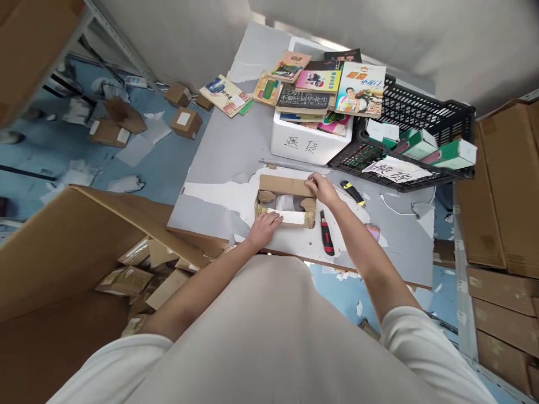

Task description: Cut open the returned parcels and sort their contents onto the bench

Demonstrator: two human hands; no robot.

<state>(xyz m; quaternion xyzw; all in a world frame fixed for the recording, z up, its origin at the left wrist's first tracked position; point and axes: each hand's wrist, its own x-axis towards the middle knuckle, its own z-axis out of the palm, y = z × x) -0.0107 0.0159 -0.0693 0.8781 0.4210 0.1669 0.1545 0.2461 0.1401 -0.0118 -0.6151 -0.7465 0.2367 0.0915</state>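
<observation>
A small brown cardboard box (311, 217) lies on the table in front of me, its top flap raised at the back. Inside it shows something whitish and translucent (285, 202), too unclear to name. My left hand (265, 227) grips the box's near left edge, fingers over the white label (290, 216). At the far right corner, my right hand (322, 188) is closed on the raised flap (282, 184). Just right of the box lies a red and black utility knife (326, 235). A yellow and black utility knife (352, 193) rests beyond my right wrist.
A white foam box (309, 140) piled with books and a black crate (429, 106) with green and white boxes stand at the back. More books (225, 95) lie at the far left. A large carton (105, 224) holding parcels is left; stacked cartons (501, 303) are right.
</observation>
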